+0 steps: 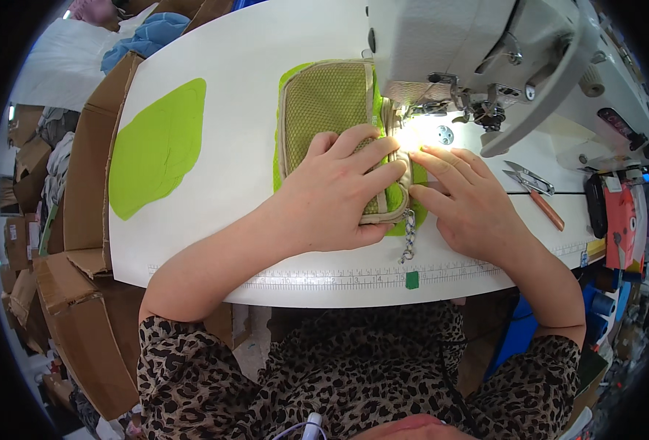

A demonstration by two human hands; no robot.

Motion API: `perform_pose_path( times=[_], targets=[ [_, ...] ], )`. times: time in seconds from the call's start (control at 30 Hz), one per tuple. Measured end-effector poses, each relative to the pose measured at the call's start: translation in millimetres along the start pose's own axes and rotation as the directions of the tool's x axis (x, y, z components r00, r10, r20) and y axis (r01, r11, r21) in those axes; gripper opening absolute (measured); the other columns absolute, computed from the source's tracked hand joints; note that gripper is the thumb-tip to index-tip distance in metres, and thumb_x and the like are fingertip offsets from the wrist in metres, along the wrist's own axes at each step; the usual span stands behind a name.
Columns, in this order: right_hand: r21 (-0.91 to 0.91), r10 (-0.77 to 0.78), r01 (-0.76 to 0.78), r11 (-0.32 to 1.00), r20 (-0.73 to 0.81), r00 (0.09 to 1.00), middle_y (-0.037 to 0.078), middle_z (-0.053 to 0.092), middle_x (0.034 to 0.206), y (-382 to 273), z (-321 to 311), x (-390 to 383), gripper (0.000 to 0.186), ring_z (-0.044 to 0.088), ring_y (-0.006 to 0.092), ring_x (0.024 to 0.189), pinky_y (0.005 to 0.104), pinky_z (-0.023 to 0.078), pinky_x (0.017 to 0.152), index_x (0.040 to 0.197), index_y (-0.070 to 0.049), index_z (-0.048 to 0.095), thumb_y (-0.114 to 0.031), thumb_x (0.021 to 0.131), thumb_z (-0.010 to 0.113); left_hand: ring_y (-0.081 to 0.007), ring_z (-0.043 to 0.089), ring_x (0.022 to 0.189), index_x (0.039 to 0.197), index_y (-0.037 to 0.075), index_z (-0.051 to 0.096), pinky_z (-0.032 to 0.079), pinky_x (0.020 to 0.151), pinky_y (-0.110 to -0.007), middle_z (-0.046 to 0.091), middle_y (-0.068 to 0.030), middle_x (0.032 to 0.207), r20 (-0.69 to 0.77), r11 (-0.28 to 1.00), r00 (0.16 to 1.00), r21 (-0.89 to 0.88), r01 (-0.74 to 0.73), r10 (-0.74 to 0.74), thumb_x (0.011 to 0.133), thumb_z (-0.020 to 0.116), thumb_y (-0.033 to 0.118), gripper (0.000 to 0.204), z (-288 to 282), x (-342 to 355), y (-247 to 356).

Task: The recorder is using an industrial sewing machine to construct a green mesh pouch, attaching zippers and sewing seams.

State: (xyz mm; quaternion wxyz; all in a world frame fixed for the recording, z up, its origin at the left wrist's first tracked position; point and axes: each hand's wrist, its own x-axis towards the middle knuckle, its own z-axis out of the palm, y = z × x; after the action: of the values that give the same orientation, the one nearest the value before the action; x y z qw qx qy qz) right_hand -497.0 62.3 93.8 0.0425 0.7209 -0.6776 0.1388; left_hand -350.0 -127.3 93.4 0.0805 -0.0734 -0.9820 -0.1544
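A pouch with an olive mesh panel (332, 95), beige piping and lime-green fabric lies under the sewing machine's head (449, 44). My left hand (343, 187) rests on the pouch with fingers spread, their tips along its right edge. Close by, my right hand (471, 202) has its fingers stretched toward the same edge, beside the lit needle area. Bright glare hides the exact contact at the fingertips. From the pouch's lower right corner hangs a braided cord pull (409, 238). Lime-green fabric shows around the pouch's edges.
A stack of lime-green fabric pieces (159, 150) lies at the left of the white table (244, 66). Right of my hands are thread snips (529, 177) and an orange-handled tool (548, 209). A ruler tape (324, 281) runs along the front edge. Cardboard boxes (93, 176) stand left.
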Motion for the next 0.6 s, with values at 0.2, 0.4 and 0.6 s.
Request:
perform_pose_path(
  times=[0.2, 0.4, 0.6],
  targets=[
    [0.019, 0.01, -0.011, 1.0, 0.026, 1.0, 0.011, 0.055, 0.13, 6, 2, 2, 0.03, 0.054, 0.0261, 0.12, 0.0426, 0.041, 0.102, 0.105, -0.009, 0.061, -0.007, 0.075, 0.065, -0.0343, 0.042, 0.13, 0.123, 0.015, 0.058, 0.036, 0.101, -0.048, 0.05, -0.0086, 0.136, -0.013, 0.999, 1.0, -0.029, 0.019, -0.019, 0.069, 0.075, 0.032, 0.059, 2, 4, -5],
    [0.078, 0.063, -0.067, 0.995, 0.043, 0.997, 0.013, 0.054, 0.134, 12, 6, 2, 0.04, 0.05, 0.0304, 0.127, 0.0474, 0.038, 0.108, 0.106, -0.006, 0.063, 0.001, 0.067, 0.063, -0.0345, 0.042, 0.131, 0.123, 0.015, 0.058, 0.036, 0.102, -0.049, 0.05, -0.009, 0.136, -0.026, 0.999, 0.999, -0.024, 0.025, -0.026, 0.07, 0.075, 0.033, 0.058, 7, 9, -9],
    [0.092, 0.082, -0.086, 0.992, 0.046, 0.996, 0.012, 0.055, 0.132, 17, 7, 5, 0.044, 0.051, 0.031, 0.124, 0.0461, 0.041, 0.104, 0.11, -0.008, 0.061, 0.001, 0.067, 0.063, -0.0307, 0.046, 0.129, 0.118, 0.012, 0.059, 0.039, 0.1, -0.047, 0.055, -0.0106, 0.129, -0.112, 0.998, 0.994, 0.059, -0.012, 0.019, 0.072, 0.074, 0.036, 0.054, 8, 15, -17]
  ],
)
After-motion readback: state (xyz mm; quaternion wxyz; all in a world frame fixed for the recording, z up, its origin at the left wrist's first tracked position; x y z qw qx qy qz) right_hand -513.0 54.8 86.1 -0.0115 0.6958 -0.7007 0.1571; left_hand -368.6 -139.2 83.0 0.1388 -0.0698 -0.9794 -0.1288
